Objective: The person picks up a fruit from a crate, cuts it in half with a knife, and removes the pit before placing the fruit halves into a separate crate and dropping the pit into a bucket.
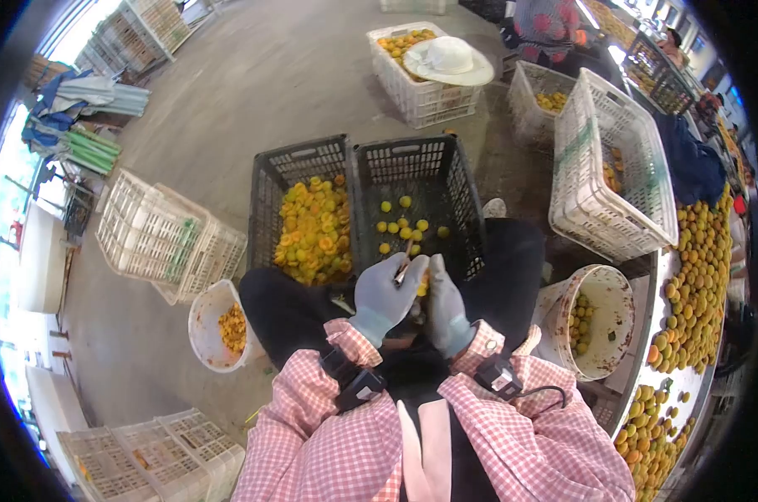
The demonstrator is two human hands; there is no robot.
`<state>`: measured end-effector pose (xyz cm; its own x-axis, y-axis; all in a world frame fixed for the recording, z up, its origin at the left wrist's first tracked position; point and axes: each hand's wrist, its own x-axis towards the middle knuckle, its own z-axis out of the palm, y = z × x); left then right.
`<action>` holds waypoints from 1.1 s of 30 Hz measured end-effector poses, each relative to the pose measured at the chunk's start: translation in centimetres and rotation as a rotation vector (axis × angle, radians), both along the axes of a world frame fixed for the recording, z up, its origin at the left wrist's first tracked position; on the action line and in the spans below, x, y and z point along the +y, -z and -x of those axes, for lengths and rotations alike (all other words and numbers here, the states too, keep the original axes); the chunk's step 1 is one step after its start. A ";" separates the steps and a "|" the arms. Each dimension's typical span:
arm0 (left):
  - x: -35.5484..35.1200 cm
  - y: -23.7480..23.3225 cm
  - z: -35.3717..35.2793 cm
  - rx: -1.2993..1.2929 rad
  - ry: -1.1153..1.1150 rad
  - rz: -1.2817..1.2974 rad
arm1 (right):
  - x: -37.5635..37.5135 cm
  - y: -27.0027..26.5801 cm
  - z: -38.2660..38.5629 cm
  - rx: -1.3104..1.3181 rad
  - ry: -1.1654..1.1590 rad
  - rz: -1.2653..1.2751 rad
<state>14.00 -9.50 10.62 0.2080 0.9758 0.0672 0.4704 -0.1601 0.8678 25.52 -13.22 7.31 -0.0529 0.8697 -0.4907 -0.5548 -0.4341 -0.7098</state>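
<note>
My left hand (387, 293), in a grey glove, is closed around a thin tool whose tip points up. Beside it, my gloved right hand (447, 305) is closed on a yellow-orange fruit (423, 285), mostly hidden between the two hands. Both hands are over my lap, at the near edge of two black crates. Many cut yellow fruit pieces (314, 226) fill much of the left crate (299, 155). In the right crate (408, 151) lie several small greenish-yellow fruits (405, 223).
A white bucket (203, 330) with orange pieces stands left; another bucket (609, 335) with fruit stands right. A table edge (646, 356) bearing many fruits runs along the right. White crates (617, 167) surround me, one under a white hat (450, 58). A person (546, 29) sits behind.
</note>
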 end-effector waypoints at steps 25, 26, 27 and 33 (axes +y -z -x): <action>-1.3 -2.0 -0.1 -0.451 0.121 0.246 | 1.3 -2.3 -1.1 -1.011 -0.210 -0.518; 0.8 3.9 1.9 -0.554 0.049 0.319 | 2.2 -0.8 -0.6 -0.864 0.038 -0.649; 0.1 2.9 1.1 -0.564 0.047 0.298 | 2.7 1.0 0.5 -0.682 0.266 -0.761; -0.2 -0.9 -0.5 -0.452 0.032 0.256 | 2.1 -2.5 -0.9 0.050 0.134 -0.076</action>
